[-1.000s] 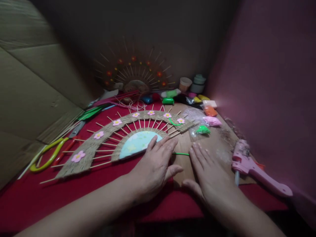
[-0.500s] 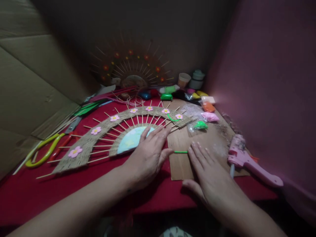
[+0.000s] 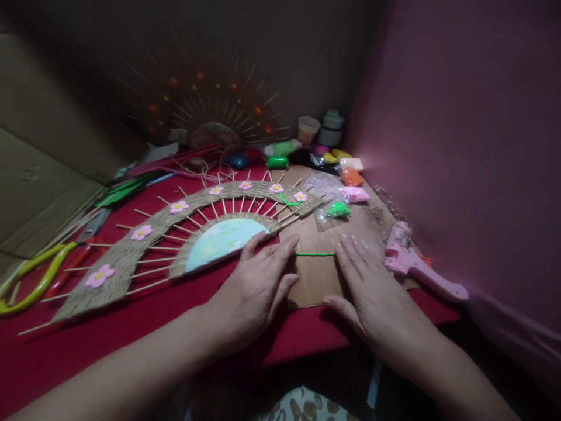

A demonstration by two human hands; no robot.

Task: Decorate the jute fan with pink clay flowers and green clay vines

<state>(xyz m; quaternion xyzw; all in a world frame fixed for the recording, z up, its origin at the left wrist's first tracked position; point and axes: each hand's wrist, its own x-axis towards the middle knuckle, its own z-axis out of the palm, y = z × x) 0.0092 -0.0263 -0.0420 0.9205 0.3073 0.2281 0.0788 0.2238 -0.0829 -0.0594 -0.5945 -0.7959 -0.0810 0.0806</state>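
Note:
A thin green clay strand (image 3: 315,254) lies straight across the wooden board (image 3: 313,286). My left hand (image 3: 258,280) rests at its left end, fingers stretched out, the fingertips at the board's edge. Flat over its right end lies my right hand (image 3: 368,286), fingers extended and thumb apart. Left of my hands is a woven fan-shaped piece (image 3: 118,254) with sticks poking out, pink clay flowers along its band and a light blue half-round centre (image 3: 223,240). A curved green strand (image 3: 289,202) joins the two flowers at its right end.
A pink glue gun (image 3: 407,257) lies right of my right hand. Behind the board are bags of green (image 3: 337,209), pink (image 3: 355,194) and orange clay (image 3: 352,177). Yellow-handled scissors (image 3: 41,280) lie far left. A second fan (image 3: 214,111), a cup (image 3: 308,130) and a jar (image 3: 332,127) stand at the back.
The view has shifted, so the table things appear further left. My left hand has drawn back from the fan's blue centre, and more of the green strand shows between my hands.

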